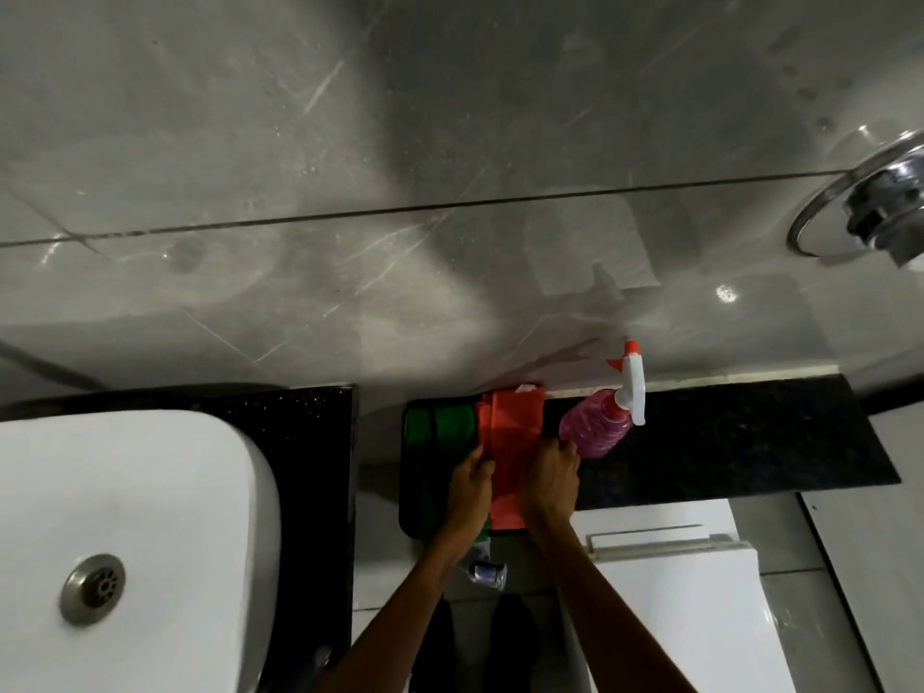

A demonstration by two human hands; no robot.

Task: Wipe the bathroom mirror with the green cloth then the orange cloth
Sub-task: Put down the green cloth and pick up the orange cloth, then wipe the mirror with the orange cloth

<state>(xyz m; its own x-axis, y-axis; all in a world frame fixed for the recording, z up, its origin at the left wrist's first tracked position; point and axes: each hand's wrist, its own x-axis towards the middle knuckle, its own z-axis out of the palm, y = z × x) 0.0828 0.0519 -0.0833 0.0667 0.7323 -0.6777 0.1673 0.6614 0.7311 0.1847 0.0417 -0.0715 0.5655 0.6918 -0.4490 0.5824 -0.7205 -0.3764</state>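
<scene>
An orange cloth (pixel 510 437) lies folded on the black counter (pixel 725 442), running from the wall to the front edge. A green cloth (pixel 440 425) lies flat just left of it, partly under it. My left hand (pixel 470 485) grips the orange cloth's left edge. On the cloth's right edge rests my right hand (pixel 552 480), fingers curled over it. No mirror is in view; only the grey tiled wall (pixel 400 167) fills the upper frame.
A pink spray bottle (pixel 600 425) with a white and orange trigger stands right of the cloths, touching my right hand. A white sink (pixel 150 517) with a metal drain is at the left. A white toilet (pixel 690 592) sits below the counter, a chrome fitting (pixel 880 202) at upper right.
</scene>
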